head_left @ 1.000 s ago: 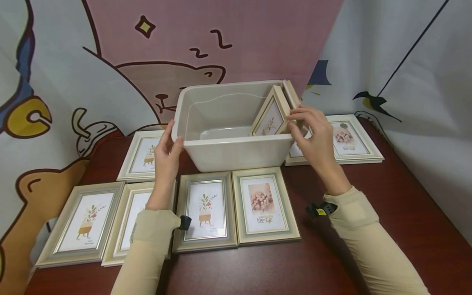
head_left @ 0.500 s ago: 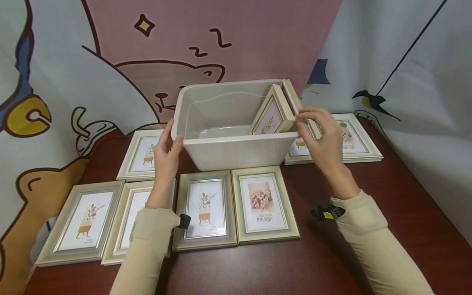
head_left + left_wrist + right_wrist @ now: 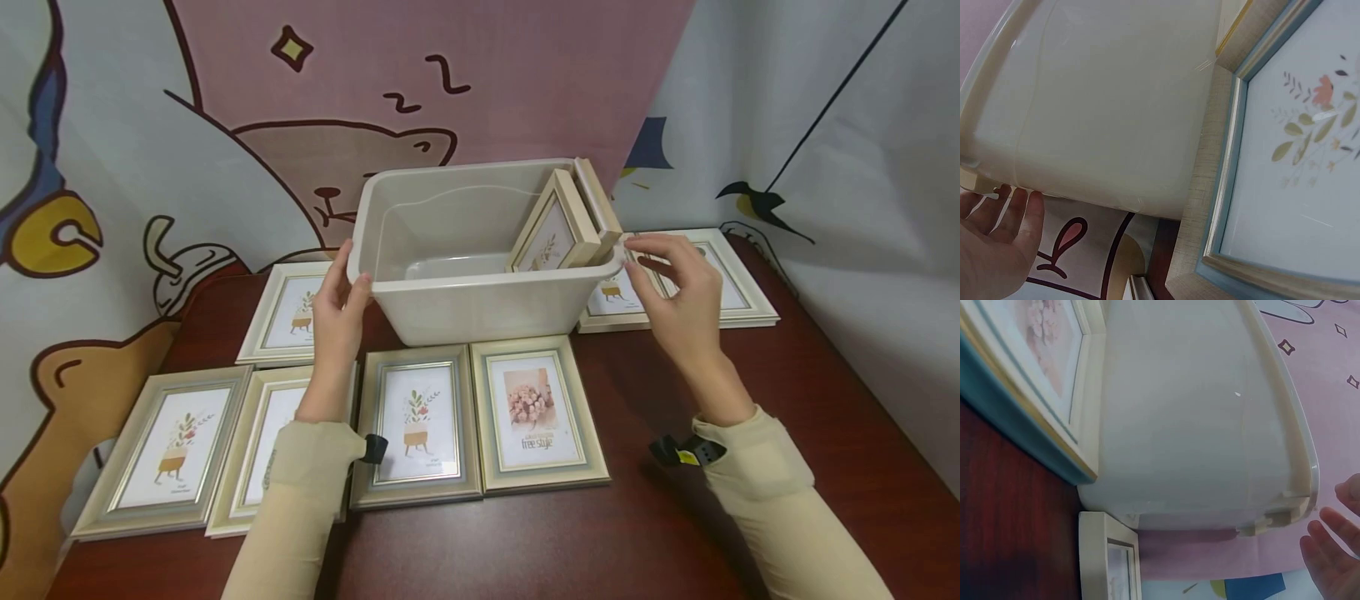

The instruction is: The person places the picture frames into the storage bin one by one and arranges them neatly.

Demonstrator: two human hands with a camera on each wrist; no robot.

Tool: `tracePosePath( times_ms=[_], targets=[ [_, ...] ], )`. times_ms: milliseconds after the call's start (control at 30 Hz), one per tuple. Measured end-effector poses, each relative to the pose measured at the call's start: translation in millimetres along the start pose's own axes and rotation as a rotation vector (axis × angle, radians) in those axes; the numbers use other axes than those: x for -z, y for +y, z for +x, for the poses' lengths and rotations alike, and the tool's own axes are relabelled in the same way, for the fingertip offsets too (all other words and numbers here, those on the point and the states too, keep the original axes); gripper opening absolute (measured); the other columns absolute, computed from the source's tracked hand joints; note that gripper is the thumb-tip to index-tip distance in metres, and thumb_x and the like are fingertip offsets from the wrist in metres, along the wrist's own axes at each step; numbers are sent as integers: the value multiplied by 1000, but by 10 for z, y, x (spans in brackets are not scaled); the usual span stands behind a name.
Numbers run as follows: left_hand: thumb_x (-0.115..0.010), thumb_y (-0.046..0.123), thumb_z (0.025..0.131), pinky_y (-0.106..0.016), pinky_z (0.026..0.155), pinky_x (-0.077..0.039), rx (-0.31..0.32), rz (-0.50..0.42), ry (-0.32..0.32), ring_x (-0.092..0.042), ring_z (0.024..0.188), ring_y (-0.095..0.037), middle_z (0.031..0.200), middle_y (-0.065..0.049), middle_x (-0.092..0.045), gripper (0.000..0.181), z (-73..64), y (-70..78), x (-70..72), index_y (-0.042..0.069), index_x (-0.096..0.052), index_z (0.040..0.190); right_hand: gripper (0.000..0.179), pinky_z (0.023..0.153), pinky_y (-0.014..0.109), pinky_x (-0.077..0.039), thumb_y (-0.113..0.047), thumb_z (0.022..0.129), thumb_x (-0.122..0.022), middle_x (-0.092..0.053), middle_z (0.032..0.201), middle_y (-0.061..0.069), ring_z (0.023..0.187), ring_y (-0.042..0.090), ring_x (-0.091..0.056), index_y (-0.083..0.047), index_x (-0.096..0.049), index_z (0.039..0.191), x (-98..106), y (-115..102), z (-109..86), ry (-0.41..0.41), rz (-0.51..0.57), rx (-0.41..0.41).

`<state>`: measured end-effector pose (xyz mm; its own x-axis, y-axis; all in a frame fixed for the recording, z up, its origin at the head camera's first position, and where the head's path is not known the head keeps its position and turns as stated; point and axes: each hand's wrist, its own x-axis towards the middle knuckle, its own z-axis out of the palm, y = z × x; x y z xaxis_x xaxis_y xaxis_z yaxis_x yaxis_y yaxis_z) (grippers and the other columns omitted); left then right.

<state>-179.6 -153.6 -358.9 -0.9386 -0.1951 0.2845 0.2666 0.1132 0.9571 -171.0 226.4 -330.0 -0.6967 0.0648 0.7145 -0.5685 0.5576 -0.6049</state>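
A light grey plastic bin point(image 3: 487, 308) stands near the back of the table. My left hand point(image 3: 337, 317) holds its front left corner, thumb at the front rim and fingers on the outer side; in the left wrist view those fingertips point(image 3: 1035, 203) sit against the rim. Two cream picture frames stand on edge inside the bin at its right end: an inner frame point(image 3: 551, 237) leaning with its picture showing, and an outer frame point(image 3: 597, 200) seen edge-on. My right hand point(image 3: 686, 304) is just beyond the front right corner, thumb and fingers loosely bent with nothing between them.
In front of the bin lie several picture frames face up, among them a flower-photo frame point(image 3: 540, 417) and a plant-print frame point(image 3: 416, 425). Another frame point(image 3: 285, 312) lies back left, and stacked frames point(image 3: 750, 275) lie back right. A cartoon-printed curtain point(image 3: 525, 75) hangs behind the table.
My right hand has let go of the outer frame and moved right and toward me, past the bin's corner. That frame has sunk down into the bin's right end. The left hand stays put.
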Motion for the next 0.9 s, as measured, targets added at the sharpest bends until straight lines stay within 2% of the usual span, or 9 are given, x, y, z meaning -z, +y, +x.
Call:
tracePosePath(
  times_ms=[367,567,633,833,900],
  targets=[
    [-54,21,98,-18,93,-55,-2,19,3,-53,130,-29,153,-11,-48,57,-5,4,0,20,-41,153,23,88,10,-53,10,86,-67,-68,105,23,103,-2,-58,8,-70,109,77,42,-150,-15,31,-55],
    [-54,21,97,-16,92,-55,-19,4,-5,-53,130,-29,153,-11,-48,58,-6,5,-3,19,-40,154,21,84,5,-51,6,88,-68,-70,104,20,97,-8,-61,5,-71,109,96,71,-237,-39,9,-87],
    [-54,21,97,-16,92,-55,-24,0,-6,-53,129,-29,153,-11,-48,58,-5,4,-3,19,-40,154,21,83,5,-51,4,88,-68,-71,103,16,95,-10,-62,3,-72,108,94,92,-262,-45,0,-95],
    [-54,21,98,-16,92,-55,-20,3,-4,-53,130,-29,153,-11,-47,57,-4,-1,1,19,-40,154,19,75,3,-51,2,89,-68,-68,100,-20,89,-12,-63,4,-71,108,84,164,-324,-94,31,-170],
    [-54,21,98,-16,92,-55,-19,7,-4,-53,131,-29,153,-11,-48,58,-5,-4,2,19,-40,154,19,74,3,-51,0,90,-68,-65,99,-25,89,-12,-63,3,-71,108,81,179,-341,-122,32,-200]
  ],
)
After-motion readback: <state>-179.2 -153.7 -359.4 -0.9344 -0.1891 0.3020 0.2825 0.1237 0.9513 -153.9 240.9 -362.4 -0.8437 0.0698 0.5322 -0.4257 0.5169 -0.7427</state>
